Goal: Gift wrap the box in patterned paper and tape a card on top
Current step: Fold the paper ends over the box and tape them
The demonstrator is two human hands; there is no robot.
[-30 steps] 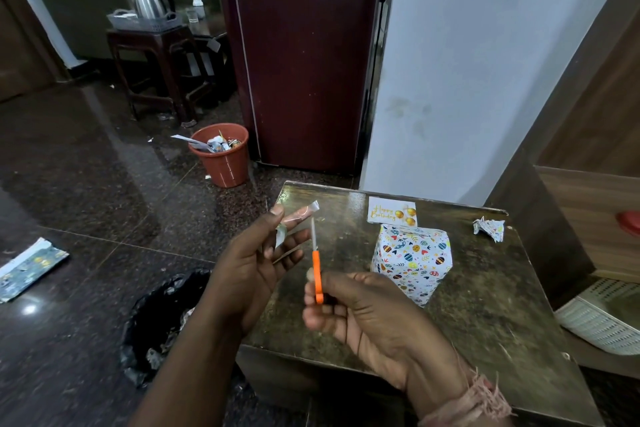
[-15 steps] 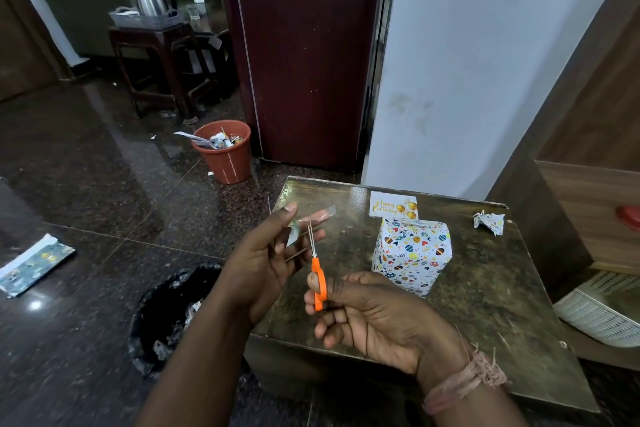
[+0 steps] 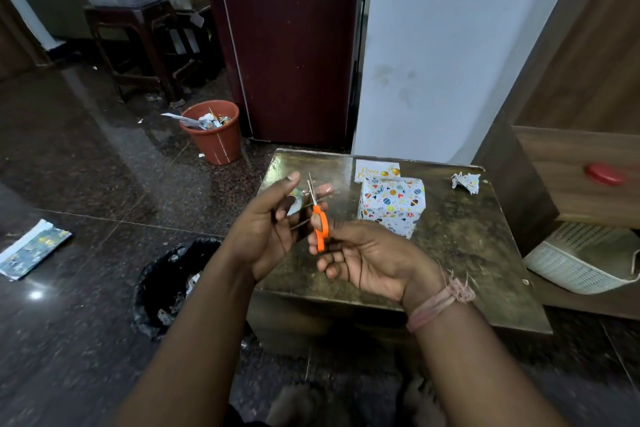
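Fingers (image 3: 320, 191) on tape; card (image 3: 376, 170) lettered "Happy"

Both forearms reaching in from the lower edge, converging above the near-left part of the table. Left hand (image 3: 268, 225) raised with palm turned inward, thumb up, index finger extended to the right, other fingers curled round a small roll. Right hand (image 3: 363, 258) lower and to the right, palm up, fingers bent, thumb and fingers through orange handles, blades pointing up beside the left index finger. Right wrist bound with pink thread, forearm angled to the lower right
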